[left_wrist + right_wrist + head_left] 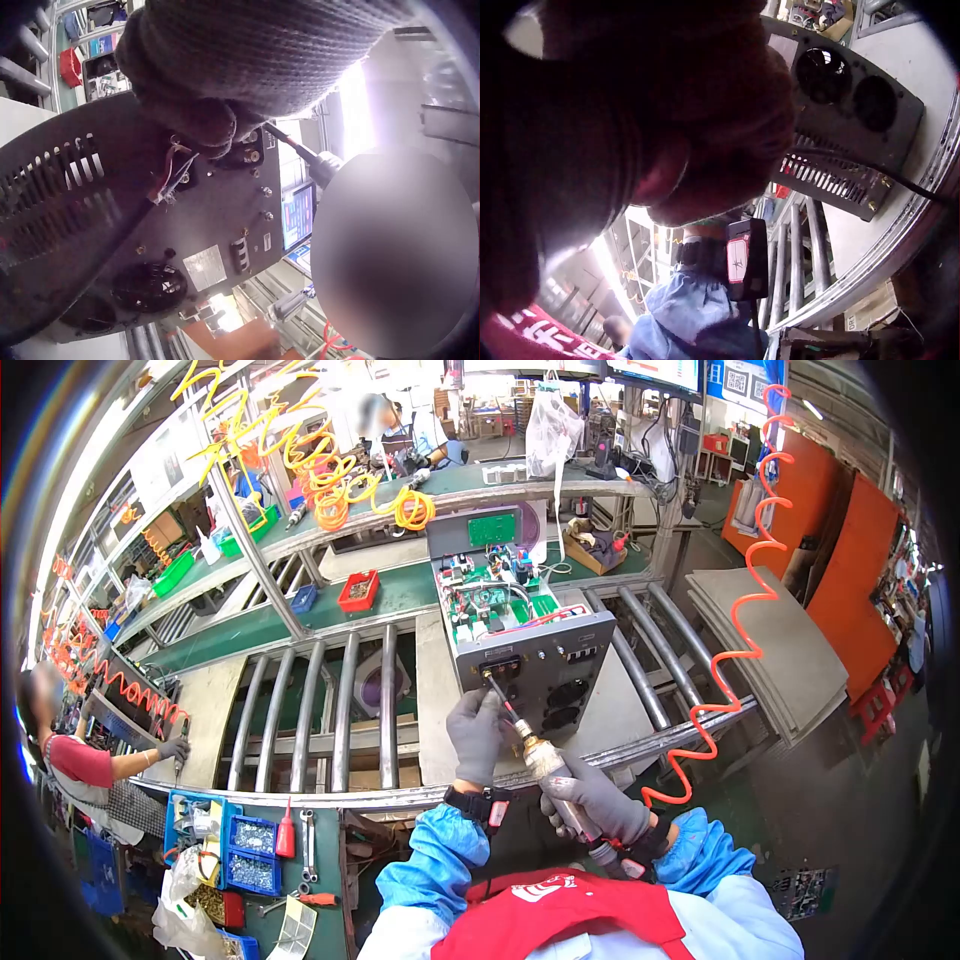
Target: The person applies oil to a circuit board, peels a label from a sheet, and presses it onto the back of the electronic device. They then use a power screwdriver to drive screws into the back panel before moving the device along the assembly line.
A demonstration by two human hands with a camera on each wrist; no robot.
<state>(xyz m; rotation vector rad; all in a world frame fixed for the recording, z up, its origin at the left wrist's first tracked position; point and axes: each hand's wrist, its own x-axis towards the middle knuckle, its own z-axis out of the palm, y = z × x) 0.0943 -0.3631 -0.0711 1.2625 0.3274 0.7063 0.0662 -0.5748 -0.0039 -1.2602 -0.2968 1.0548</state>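
Note:
A dark metal unit (540,670) with an uncovered top full of circuit boards stands upright, its panel (217,217) facing the person. The gloved left hand (475,738) (232,75) is at the panel's terminals, fingers curled round the thin bit (503,698) of a power screwdriver (545,760); the exact contact is partly hidden. The gloved right hand (600,800) (712,120) grips the screwdriver's body, angled toward the panel. In the left wrist view, a black cable (112,247) ends in bare wires (171,180) just beside the left fingertips.
Metal rollers (350,700) flank the board under the unit. A red coiled hose (735,655) hangs at right. Blue bins of small parts (253,852) and wrenches (308,845) lie front left. A red tray (358,591) sits behind. Another person works at far left.

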